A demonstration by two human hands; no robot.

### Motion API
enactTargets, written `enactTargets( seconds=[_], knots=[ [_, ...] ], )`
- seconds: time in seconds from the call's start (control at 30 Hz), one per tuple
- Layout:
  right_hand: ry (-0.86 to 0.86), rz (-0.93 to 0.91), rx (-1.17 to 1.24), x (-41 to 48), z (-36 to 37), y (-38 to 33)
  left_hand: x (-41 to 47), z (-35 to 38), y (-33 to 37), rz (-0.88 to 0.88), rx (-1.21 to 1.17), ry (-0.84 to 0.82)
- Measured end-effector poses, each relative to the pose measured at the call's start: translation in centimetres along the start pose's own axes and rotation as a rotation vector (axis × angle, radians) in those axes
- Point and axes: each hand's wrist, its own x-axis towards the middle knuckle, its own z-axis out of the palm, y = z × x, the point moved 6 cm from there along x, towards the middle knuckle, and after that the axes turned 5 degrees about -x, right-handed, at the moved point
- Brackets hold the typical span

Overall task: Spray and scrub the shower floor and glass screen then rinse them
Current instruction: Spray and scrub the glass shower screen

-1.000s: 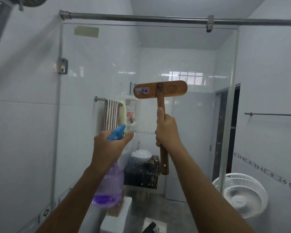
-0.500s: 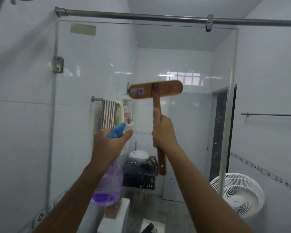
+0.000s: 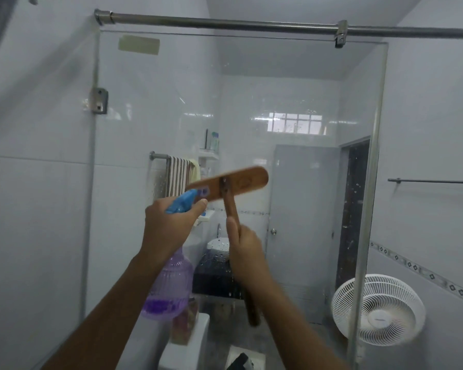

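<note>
left hand (image 3: 169, 228) is gripping a clear purple plastic spray bottle with blue trigger head (image 3: 169, 289), fingers curling round its neck, before the clear glass shower screen (image 3: 292, 102) | right hand (image 3: 247, 255) is clasping a brown wooden long-handled scrub brush (image 3: 227, 184) by its handle, head tilting at the screen's middle, contact unclear | white round fan (image 3: 380, 311) is showing at the screen's lower right edge
</note>
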Motion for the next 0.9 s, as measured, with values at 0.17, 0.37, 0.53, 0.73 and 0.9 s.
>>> enactTargets(
  seconds=[0.17, 0.37, 0.53, 0.73, 0.9],
  knots=[
    [0.096, -0.057, 0.103, 6.1, -4.2, -5.9, -0.3, 0.0, -1.0, -0.063, -0.019, 0.001],
    [0.071, -0.027, 0.130, 3.3, -1.8, -2.8, -2.4, -0.2, -2.1, -0.087, 0.029, 0.006],
    [-0.035, 0.047, 0.231, -2.2, 1.4, 2.1, -4.1, -0.1, -3.5, -0.106, 0.061, -0.056],
    [-0.117, 0.116, 0.340, -6.6, 4.8, 7.4, -7.3, 0.3, -4.7, -0.079, 0.167, -0.058],
    [-0.227, 0.166, 0.297, -11.6, 8.6, 13.0, -12.1, -0.1, -5.9, -0.122, 0.241, 0.100]
  ],
)
